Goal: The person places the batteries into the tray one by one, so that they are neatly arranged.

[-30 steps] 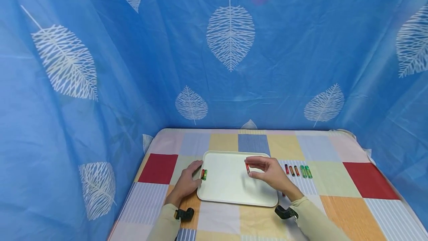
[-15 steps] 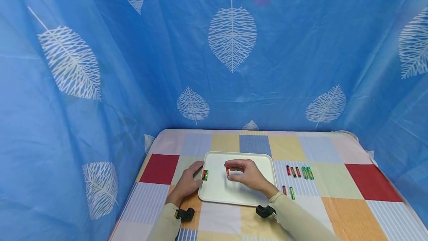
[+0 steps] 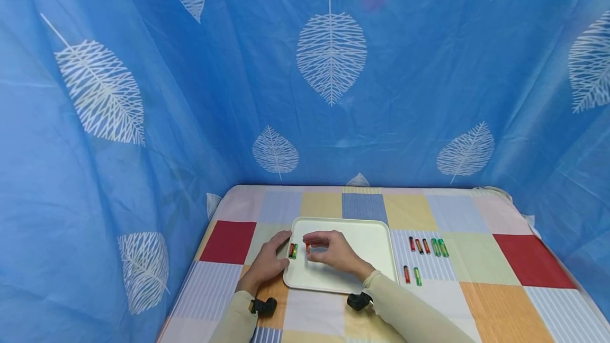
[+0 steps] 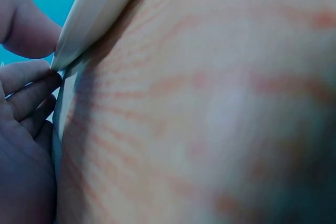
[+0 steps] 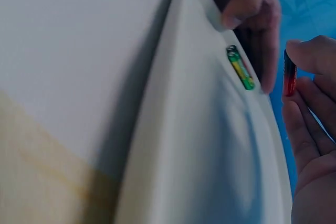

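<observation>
My right hand (image 3: 337, 253) pinches a red and black battery (image 5: 290, 74) between thumb and fingertips, upright over the left part of a white tray (image 3: 371, 247). Close by on the tray, against its left side, a red battery (image 3: 291, 250) and a green battery (image 3: 295, 251) lie side by side. My left hand (image 3: 267, 264) grips the tray's left rim; in the left wrist view the thumb is at the rim's top and the fingers (image 4: 29, 74) are at its outer edge.
Right of the tray, several red batteries (image 3: 412, 244) and two green batteries (image 3: 443, 247) lie in a row on the patchwork cloth (image 3: 495, 306). Nearer sit another red battery (image 3: 406, 274) and a green battery (image 3: 418, 276). A blue leaf-patterned curtain (image 3: 381, 136) closes off the back and sides.
My right hand has carried its battery leftward across the tray, close to the two batteries there. Two batteries right of the tray have come into sight. My left hand has stayed at the rim.
</observation>
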Action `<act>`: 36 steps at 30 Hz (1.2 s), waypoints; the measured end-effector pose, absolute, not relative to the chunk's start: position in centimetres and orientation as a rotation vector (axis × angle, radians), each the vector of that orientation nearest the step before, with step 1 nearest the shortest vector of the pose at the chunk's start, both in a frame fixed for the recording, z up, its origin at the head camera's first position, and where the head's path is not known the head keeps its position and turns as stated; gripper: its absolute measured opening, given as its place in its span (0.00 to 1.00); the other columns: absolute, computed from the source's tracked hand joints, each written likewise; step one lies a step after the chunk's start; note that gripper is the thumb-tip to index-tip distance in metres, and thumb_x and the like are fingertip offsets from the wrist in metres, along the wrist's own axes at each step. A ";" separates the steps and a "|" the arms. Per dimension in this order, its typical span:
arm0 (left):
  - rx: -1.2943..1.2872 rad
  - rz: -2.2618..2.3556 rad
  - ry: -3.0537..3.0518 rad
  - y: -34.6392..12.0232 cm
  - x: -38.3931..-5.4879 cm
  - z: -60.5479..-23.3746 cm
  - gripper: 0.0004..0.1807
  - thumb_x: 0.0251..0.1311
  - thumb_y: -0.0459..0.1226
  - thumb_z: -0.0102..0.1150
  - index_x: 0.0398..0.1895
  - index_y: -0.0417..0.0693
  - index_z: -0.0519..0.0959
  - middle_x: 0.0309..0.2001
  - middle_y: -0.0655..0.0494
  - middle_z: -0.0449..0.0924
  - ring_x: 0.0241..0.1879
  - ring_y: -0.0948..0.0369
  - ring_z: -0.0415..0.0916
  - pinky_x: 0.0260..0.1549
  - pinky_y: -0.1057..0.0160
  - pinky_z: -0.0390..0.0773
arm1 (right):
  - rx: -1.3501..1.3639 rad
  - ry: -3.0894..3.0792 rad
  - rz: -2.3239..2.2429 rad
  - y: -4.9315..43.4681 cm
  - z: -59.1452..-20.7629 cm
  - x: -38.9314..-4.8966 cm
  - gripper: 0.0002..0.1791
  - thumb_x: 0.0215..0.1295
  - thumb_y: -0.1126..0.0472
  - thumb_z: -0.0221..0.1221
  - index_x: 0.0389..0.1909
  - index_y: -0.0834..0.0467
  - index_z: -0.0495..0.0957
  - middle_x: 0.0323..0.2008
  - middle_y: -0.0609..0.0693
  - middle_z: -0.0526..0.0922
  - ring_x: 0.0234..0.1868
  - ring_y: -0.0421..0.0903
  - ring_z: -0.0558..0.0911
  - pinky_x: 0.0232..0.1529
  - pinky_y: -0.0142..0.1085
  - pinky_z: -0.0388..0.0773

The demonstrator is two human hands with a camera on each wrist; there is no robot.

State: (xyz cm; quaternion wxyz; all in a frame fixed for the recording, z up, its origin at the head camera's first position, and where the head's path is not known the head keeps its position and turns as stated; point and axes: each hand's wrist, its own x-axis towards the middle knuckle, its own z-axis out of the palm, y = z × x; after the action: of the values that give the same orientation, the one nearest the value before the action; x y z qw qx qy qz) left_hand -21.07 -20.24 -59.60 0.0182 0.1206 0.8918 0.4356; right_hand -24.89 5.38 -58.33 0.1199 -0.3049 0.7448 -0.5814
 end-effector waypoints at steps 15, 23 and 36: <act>0.384 1.354 2.762 -20.2 -21.0 -59.8 0.44 0.56 0.26 0.63 0.82 0.41 0.69 0.82 0.39 0.68 0.83 0.40 0.62 0.79 0.32 0.64 | -1.021 2.354 -1.583 2.7 -59.9 -25.1 0.27 0.61 0.73 0.72 0.63 0.67 0.85 0.58 0.60 0.91 0.58 0.55 0.91 0.63 0.40 0.86; 0.381 1.368 2.781 -20.0 -20.9 -59.9 0.45 0.55 0.25 0.63 0.81 0.40 0.70 0.81 0.38 0.69 0.82 0.39 0.64 0.78 0.31 0.64 | -1.030 2.491 -1.498 1.7 -60.3 -24.9 0.26 0.61 0.72 0.73 0.63 0.66 0.85 0.57 0.58 0.91 0.58 0.52 0.91 0.63 0.43 0.86; 0.395 1.372 2.788 -20.0 -20.9 -59.9 0.44 0.55 0.26 0.62 0.81 0.39 0.70 0.81 0.36 0.68 0.83 0.36 0.61 0.78 0.30 0.64 | -1.060 2.600 -1.406 0.9 -60.1 -24.7 0.28 0.59 0.70 0.76 0.63 0.66 0.86 0.59 0.57 0.91 0.61 0.52 0.89 0.66 0.45 0.85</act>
State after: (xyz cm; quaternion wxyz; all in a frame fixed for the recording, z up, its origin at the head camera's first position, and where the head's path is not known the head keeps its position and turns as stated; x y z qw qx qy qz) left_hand -20.87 -20.05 -59.92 0.0046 0.1260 0.8900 0.4381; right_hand -24.74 0.91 -60.09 0.0007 -0.3376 0.8279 -0.4479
